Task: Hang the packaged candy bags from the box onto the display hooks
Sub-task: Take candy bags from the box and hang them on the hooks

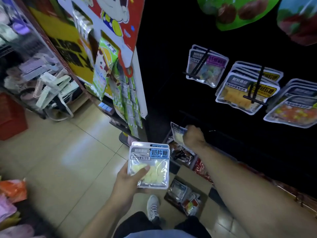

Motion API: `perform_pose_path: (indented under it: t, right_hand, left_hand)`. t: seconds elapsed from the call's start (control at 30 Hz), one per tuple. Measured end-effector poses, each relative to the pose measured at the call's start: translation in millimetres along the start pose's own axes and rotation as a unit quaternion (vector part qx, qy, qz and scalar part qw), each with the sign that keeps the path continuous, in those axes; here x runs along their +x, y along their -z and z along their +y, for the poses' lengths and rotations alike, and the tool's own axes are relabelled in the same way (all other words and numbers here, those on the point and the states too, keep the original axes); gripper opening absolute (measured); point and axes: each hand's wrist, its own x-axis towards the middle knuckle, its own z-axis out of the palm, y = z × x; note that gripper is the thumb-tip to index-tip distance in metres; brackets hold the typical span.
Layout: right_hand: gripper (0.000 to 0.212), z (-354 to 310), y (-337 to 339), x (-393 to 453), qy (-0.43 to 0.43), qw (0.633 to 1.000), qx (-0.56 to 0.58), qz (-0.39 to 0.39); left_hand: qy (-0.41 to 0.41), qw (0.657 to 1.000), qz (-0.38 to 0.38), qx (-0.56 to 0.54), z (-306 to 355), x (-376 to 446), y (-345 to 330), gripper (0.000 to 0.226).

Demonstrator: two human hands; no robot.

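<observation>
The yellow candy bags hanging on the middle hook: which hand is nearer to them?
Right. The right hand holds a single bag low against the dark display, below and left of the yellow candy bags. The left hand grips a stack of bags farther left and lower.

- Floor (pixel 68 152): glossy beige tiles w/ dark grout, soft light glare mid-frame.
- Black display wall (pixel 163 66) on right, v. dark.
- Centre: white cartoon-print display stand (pixel 109 14), orange clip (pixel 126 66) hanging off it.
- Left: wire rack (pixel 48 86) w/ pale plastic goods; red crate (pixel 12 117) beside it.
- Lighting dim overall.
</observation>
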Motion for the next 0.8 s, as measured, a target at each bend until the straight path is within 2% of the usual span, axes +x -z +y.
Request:
perform_pose_path:
  t: [0.23, 0.37, 0.8]
  right_hand:
    - [0.024, -3.1, 4.2, 36.0, 0.022, 0.999, -0.005, 0.027]
    - [0.025, 1.4, -0.4, 43.1, 0.032, 0.999, 0.011, 0.035]
    - [0.021, 19.9, -5.0, 42.4, 0.053, 0.998, -0.006, 0.038]
  left_hand:
    - [0.005, 0.998, -0.052, 0.028, 13.5, 16.1, -8.2, 0.023]
    - [0.014, 0.997, -0.078, 0.026, 20.2, 23.8, -14.4, 0.025]
    - [0.027, 0.996, -0.07, 0.05, 17.6, 35.8, -32.1, 0.025]
